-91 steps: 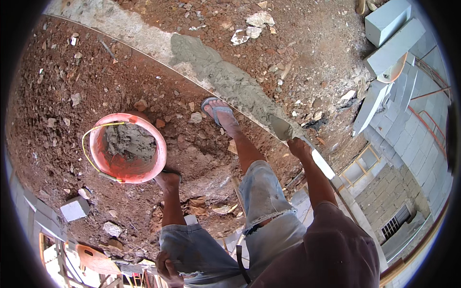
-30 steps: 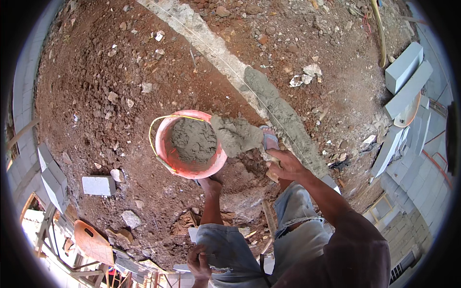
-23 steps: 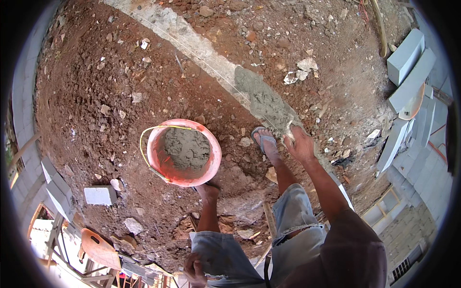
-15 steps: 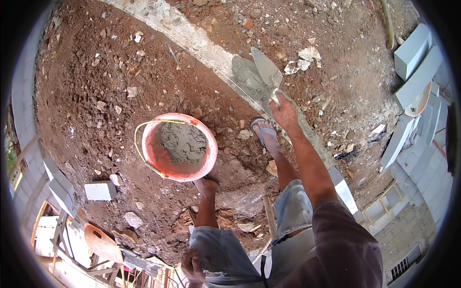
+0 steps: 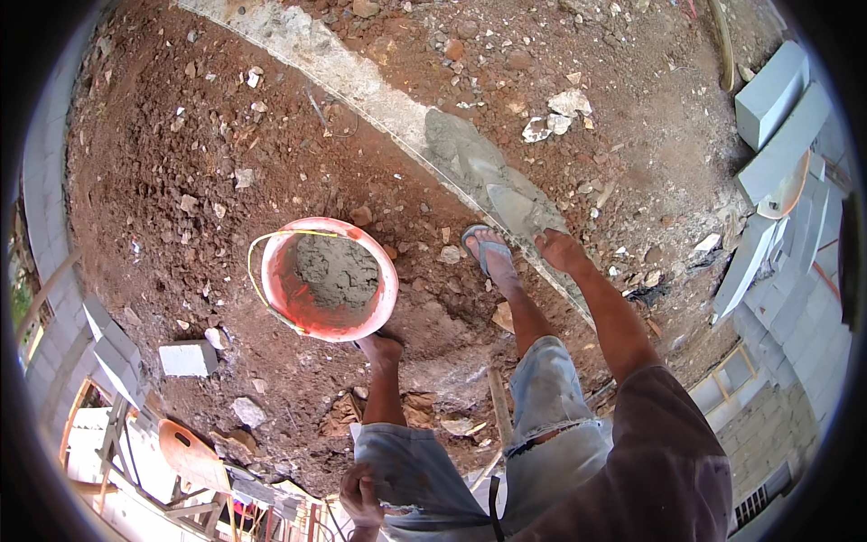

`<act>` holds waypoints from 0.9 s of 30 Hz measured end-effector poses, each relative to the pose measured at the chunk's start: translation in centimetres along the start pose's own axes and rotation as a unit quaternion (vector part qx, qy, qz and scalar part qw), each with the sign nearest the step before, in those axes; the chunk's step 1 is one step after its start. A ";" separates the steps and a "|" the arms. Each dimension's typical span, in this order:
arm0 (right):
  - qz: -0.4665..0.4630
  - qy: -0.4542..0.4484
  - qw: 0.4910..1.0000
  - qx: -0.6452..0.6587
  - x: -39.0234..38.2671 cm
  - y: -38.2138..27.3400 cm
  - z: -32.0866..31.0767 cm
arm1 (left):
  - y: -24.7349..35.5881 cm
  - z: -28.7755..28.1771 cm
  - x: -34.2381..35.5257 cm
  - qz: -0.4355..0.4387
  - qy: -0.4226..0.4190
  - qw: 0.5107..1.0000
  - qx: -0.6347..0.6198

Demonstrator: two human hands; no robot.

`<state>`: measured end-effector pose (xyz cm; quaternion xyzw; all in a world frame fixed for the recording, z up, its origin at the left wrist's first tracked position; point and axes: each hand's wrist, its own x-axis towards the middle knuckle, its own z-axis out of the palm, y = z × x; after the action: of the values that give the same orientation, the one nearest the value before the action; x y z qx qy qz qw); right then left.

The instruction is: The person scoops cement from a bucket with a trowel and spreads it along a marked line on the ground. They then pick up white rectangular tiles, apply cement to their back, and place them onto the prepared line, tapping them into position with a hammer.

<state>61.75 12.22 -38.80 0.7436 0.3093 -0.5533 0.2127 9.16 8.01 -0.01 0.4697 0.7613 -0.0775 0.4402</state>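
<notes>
The mortar (image 5: pixel 453 144) on the concrete strip (image 5: pixel 366 79), far and right of the bucket (image 5: pixel 388 294), seems best smoothed with the trowel (image 5: pixel 512 204), clasped in the right hand (image 5: pixel 564 250), kept low and evenly pressed, while the left hand (image 5: pixel 361 502) sits curled near the shorts (image 5: pixel 402 461), its grip unclear.

Reddish-orange bucket (image 5: pixel 388 285) (yellow handle (image 5: pixel 250 265)), grey mortar (image 5: pixel 456 149), faded blue shorts (image 5: pixel 560 461)

Mortar (image 5: pixel 339 271) in bucket (image 5: pixel 387 282); bucket left of mortar bed (image 5: pixel 465 155) on concrete strip (image 5: pixel 361 88).
</notes>
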 end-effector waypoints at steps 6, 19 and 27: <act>0.013 -0.006 1.000 -0.017 -0.8 3.5 0.8 | -0.2 -0.4 1.1 0.039 -0.001 0.999 0.023; 0.089 0.005 0.872 0.482 3.1 4.9 1.6 | 0.7 0.1 0.6 0.027 0.003 1.000 0.005; -0.036 0.133 0.960 0.244 6.0 -7.5 0.2 | -0.3 -0.4 0.4 0.036 0.010 0.999 0.020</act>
<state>57.53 18.83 -44.43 0.8282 0.2173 -0.5152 -0.0387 8.55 8.34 -0.18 0.5058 0.7469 -0.0718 0.4255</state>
